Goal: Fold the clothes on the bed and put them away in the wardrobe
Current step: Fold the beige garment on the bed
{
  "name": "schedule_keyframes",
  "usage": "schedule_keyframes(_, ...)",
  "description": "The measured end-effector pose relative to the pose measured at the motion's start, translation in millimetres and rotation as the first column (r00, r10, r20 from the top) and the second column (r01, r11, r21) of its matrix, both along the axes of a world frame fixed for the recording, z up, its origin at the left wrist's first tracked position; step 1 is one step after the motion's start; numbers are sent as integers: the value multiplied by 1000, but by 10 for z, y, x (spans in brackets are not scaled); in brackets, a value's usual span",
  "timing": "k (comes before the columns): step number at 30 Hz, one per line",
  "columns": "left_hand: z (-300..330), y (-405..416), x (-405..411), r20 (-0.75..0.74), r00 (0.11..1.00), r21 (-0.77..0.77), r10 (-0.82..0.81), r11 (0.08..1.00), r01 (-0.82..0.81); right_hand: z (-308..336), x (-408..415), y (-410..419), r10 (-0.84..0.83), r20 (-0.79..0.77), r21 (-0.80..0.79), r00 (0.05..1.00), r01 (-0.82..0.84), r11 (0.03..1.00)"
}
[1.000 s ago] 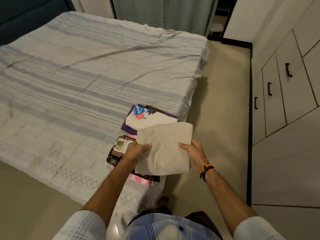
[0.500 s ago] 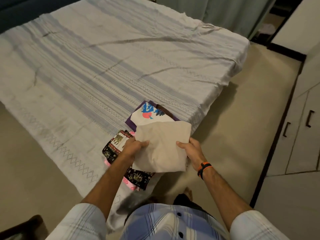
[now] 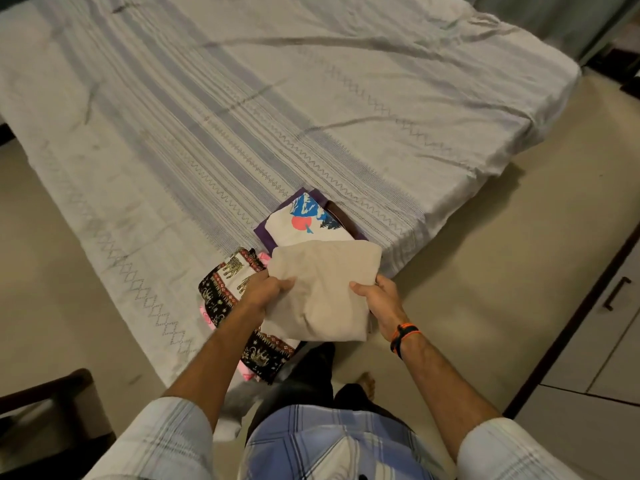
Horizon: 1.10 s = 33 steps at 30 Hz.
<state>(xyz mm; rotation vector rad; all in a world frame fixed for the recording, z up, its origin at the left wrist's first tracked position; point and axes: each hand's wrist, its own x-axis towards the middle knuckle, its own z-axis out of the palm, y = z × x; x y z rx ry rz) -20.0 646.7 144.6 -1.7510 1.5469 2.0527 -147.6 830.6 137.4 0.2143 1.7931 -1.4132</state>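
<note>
A folded beige garment (image 3: pixel 325 289) hangs level over the bed's near corner. My left hand (image 3: pixel 263 291) grips its left edge and my right hand (image 3: pixel 377 299) grips its right edge. Just beyond it on the bed (image 3: pixel 242 116) lies a folded white shirt with a blue and red print (image 3: pixel 308 223), on top of a purple garment (image 3: pixel 265 233). Under my left forearm lies a black elephant-print cloth (image 3: pixel 228 282) over something pink (image 3: pixel 206 317). White wardrobe doors with dark handles (image 3: pixel 616 294) stand at the right edge.
The bed carries a white spread with blue-grey stripes and zigzag stitching. Beige floor (image 3: pixel 502 254) runs between bed and wardrobe. A dark wooden piece of furniture (image 3: pixel 45 410) sits at the lower left. A curtain (image 3: pixel 554 19) hangs at the top right.
The view has tilted down and turned left, so the wardrobe has slid toward the right edge. Both hands keep the same hold on the beige garment, which stays over the folded piles.
</note>
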Motion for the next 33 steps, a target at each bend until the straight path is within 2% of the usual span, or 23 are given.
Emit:
schedule_keyframes(6,-114,-486,-461,64,989,-33,-130,991,132,-218,-148,-341,-127,41,42,991,126,991)
schedule_keyframes(10,-281,-988,-909,119,946,-70,-302,948,312,-469,-274,-653,-240,146,77,960,231,970)
schedule_keyframes(14,-391,-1363,-1313,146,868,-148,-475,857,494,-626,-305,-924,-345,219,97,913,331,939)
schedule_keyframes(19,-786,-1739,-1726,205,710,-185,-674,685,704,-960,-380,-1224,-436,277,150,856,410,900)
schedule_keyframes(22,-1084,-1772,-1747,340,598,-209,-726,562,800,-1140,-359,-1279,-439,259,214,860,392,895)
schedule_keyframes(24,-1235,-1752,-1706,392,557,-202,-732,522,829,-1254,-326,-1296,-440,224,277,870,376,884)
schedule_keyframes(33,-1516,-1799,-1648,467,598,-226,-651,566,793,-1359,-364,-1287,-328,155,395,932,246,885)
